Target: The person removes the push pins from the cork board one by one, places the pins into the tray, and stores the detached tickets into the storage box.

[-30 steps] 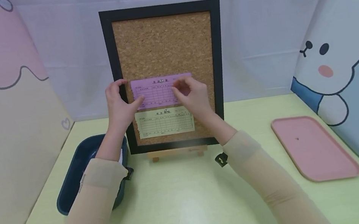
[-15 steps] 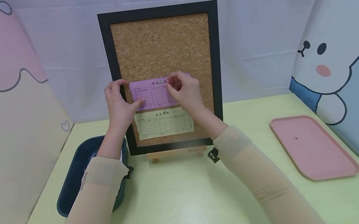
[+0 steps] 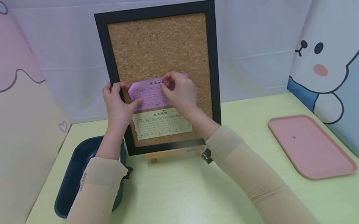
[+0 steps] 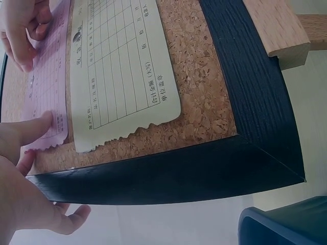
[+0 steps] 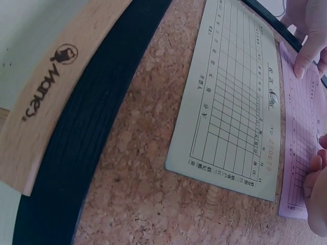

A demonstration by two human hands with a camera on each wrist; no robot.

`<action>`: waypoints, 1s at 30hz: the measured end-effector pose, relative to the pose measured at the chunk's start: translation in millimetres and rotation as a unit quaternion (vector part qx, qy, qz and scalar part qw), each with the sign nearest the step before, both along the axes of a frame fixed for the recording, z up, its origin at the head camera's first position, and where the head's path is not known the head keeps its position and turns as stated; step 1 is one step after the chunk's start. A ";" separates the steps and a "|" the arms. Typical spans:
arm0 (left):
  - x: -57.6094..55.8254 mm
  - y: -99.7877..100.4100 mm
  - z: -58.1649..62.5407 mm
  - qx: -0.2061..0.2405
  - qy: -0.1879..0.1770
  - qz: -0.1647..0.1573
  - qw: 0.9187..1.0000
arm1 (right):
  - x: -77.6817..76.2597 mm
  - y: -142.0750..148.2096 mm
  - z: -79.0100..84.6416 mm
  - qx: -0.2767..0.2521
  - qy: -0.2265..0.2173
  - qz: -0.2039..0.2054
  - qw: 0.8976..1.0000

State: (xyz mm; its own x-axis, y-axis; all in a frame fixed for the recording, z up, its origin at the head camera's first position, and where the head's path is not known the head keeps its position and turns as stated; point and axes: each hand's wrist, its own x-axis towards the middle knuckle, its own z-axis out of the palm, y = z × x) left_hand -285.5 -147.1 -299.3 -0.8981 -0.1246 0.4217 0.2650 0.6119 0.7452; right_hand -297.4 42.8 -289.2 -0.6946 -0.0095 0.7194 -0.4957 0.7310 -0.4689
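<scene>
A purple printed slip (image 3: 150,99) lies on the cork board (image 3: 160,46) in its black frame. My left hand (image 3: 117,107) rests its thumb on the slip's left part, and a fingertip touches the upper left corner, which bends. Its other fingers reach over the frame edge in the left wrist view. My right hand (image 3: 181,92) has thumb and index fingertips slightly apart, right beside a silver thumbtack (image 3: 158,82) at the slip's top centre. Whether they touch it is unclear. Below, a pale yellow slip (image 4: 120,76) is held by another silver tack (image 5: 273,97).
A wooden stand (image 3: 175,152) supports the board. At left, partly behind my left arm, is a dark blue bin (image 3: 64,189) on the pale green table (image 3: 172,205). A pink tray (image 3: 312,147) with a tiny dark speck lies at right.
My right hand has moved left and slightly up along the purple slip toward its thumbtack. The slip's upper left corner now bends under my left fingertip. My left hand has barely moved.
</scene>
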 end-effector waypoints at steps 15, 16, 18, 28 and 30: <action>-4.2 -1.7 -3.1 0.022 0.012 0.002 1.000 | 0.0 -9.4 6.3 0.056 0.000 -0.072 0.996; -3.9 -1.5 -2.8 0.023 0.013 0.002 1.000 | 0.0 -10.1 6.1 0.061 0.002 -0.074 0.995; -3.3 -1.1 -2.5 0.025 0.015 0.001 1.000 | -0.5 -11.2 5.3 0.071 0.005 -0.079 0.994; -2.7 -0.2 -3.2 0.029 0.026 0.009 0.999 | 0.0 -18.7 3.8 0.099 0.007 -0.104 0.990; -2.8 0.4 -2.9 0.028 0.027 0.009 0.999 | -0.4 -20.0 4.1 0.102 0.008 -0.110 0.989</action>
State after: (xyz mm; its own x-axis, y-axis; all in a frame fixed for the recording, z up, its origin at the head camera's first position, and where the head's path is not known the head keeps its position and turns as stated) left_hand -288.3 -146.7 -302.2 -0.8716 -0.1655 0.4613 0.2947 0.5750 0.7632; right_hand -297.7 22.8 -285.1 -0.6850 -0.0054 0.7285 -0.3201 0.9005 -0.2943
